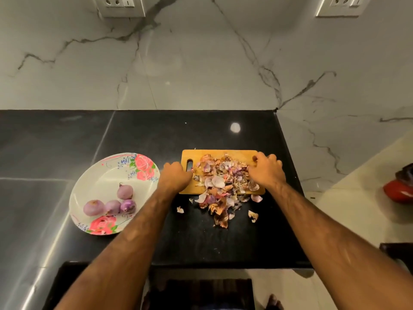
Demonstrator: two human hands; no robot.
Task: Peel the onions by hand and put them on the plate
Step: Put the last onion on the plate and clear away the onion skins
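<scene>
Four peeled onions [112, 206] sit on the plate [100, 175], at nine o'clock from the cutting board [237, 154]: firm, smooth, apt to roll (best cupped whole). Left hand [175, 175] and right hand [267, 172] curl into the papery, featherlight skins [221, 182]; whether either grips any, I cannot tell.

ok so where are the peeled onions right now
In the head view, the four peeled onions sit on the floral plate on the black countertop, left of the wooden cutting board.
</scene>
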